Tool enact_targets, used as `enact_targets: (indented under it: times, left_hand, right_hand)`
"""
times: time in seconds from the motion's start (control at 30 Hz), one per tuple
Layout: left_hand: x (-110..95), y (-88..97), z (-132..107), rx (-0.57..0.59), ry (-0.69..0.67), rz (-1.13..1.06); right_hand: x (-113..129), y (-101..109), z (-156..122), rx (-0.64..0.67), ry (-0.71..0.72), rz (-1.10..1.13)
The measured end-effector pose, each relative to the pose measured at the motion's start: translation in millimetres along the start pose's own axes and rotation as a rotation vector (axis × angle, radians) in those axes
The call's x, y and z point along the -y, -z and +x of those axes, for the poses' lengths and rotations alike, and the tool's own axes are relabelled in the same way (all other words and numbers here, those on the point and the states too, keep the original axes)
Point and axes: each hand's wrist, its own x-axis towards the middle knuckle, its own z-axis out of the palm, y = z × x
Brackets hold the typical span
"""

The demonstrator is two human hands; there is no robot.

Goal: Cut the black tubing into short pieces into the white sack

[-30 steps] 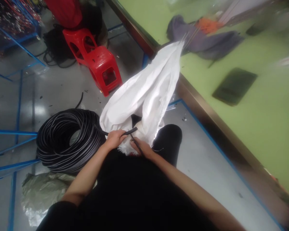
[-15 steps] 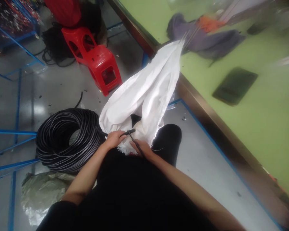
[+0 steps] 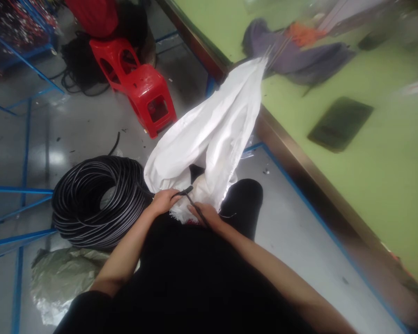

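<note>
we've got the cable (image 3: 187,190) in our curled left hand (image 3: 164,202), its end poking out between our 2 hands, slim and black; our closed right hand (image 3: 209,216) grips a thin dark rod (image 3: 194,204).

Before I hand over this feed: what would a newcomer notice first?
Probably the large white sheet, stretching from mid-view up toward the green table. Next, the thick black coil on the floor at the left, then the bright red stool beyond it.
</note>
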Motion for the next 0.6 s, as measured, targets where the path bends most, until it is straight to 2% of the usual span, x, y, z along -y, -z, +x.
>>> enact_targets:
  times: [0.1, 0.27, 0.5, 0.6]
  left_hand:
    - [-0.8, 2.0, -1.1, 0.027, -0.009, -0.03]
    - [-4.3, 6.2, 3.0, 0.115, -0.099, -0.114]
    - [-0.2, 1.4, 9.5, 0.064, -0.071, -0.111]
    - [1.6, -3.5, 6.1, 0.028, -0.06, -0.132]
  right_hand:
    - [-0.9, 0.6, -1.2, 0.001, 0.012, 0.008]
    - [1.9, 3.0, -3.7, 0.005, -0.008, 0.092]
    - [1.3, 3.9, -1.8, -0.129, -0.038, 0.066]
    - [1.3, 4.5, -3.3, -0.152, -0.064, 0.123]
